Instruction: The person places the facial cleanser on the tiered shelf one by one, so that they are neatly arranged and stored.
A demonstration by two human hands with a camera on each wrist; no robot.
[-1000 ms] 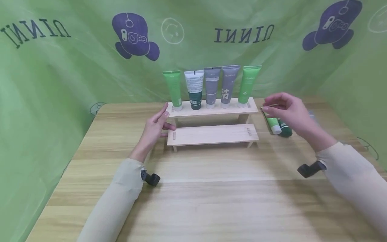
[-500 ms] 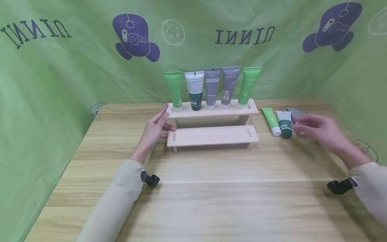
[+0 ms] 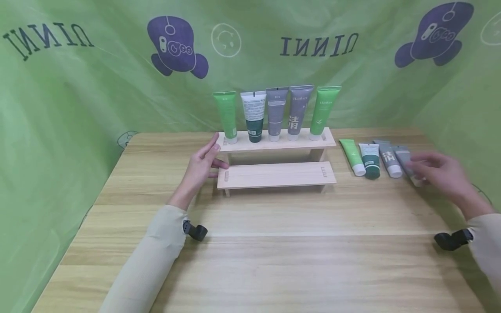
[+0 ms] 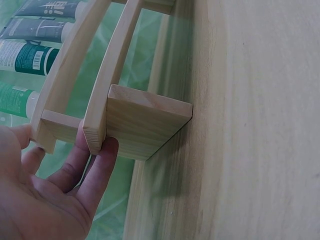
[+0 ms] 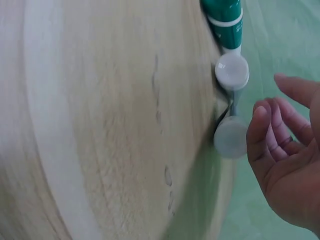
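Note:
My left hand (image 3: 200, 165) is at the left end of a two-tier wooden rack (image 3: 274, 176); in the left wrist view its fingertips touch the ends of the boards. Five tubes stand caps-down on the upper tier, among them a green tube (image 3: 324, 113), a white-and-dark-green tube (image 3: 254, 116) and a grey tube (image 3: 299, 113). My right hand (image 3: 442, 174) hovers with loosely bent fingers at the rightmost grey tube (image 3: 403, 155), partly covering it. In the right wrist view a gap shows between thumb and fingers, beside the white cap (image 5: 231, 137).
Left of that tube lie a green tube (image 3: 352, 156), a white-and-dark-green tube (image 3: 369, 161) and a grey tube (image 3: 387, 158) in a row. A printed green curtain (image 3: 250, 56) hangs behind the wooden table (image 3: 274, 269). Both wrists wear small black cameras.
My right hand has moved right and down from above the green lying tube to the rightmost grey tube, uncovering the row. The left hand stays at the rack.

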